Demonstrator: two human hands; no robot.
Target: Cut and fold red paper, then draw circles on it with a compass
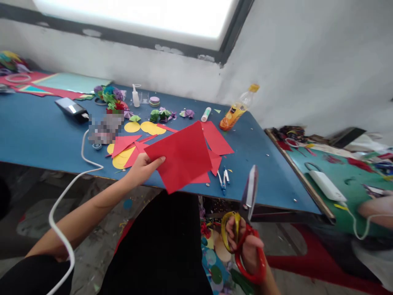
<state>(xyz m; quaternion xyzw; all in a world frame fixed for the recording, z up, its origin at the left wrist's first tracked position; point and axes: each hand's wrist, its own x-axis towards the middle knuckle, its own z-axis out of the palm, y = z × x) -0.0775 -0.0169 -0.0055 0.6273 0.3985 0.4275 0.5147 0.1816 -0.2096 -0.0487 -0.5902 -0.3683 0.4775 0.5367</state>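
Note:
A red paper sheet (183,157) is pinched at its left corner by my left hand (146,167), above the front edge of the blue table (52,139). My right hand (242,241) grips scissors (250,192) with one yellow and one red handle loop, their blades pointing up, to the right of the sheet and apart from it. Behind and beside the held sheet lie more red paper pieces (216,139) and yellow paper circles (123,155). A compass (224,182) rests near the table's front edge.
An orange drink bottle (236,110) and a glue stick (206,114) are at the back. Paper flowers (112,98), a white squeeze bottle (135,98) and a black device (71,110) stand farther left. A white cable (59,233) hangs by my left arm. Another person's arm (376,211) is at the right.

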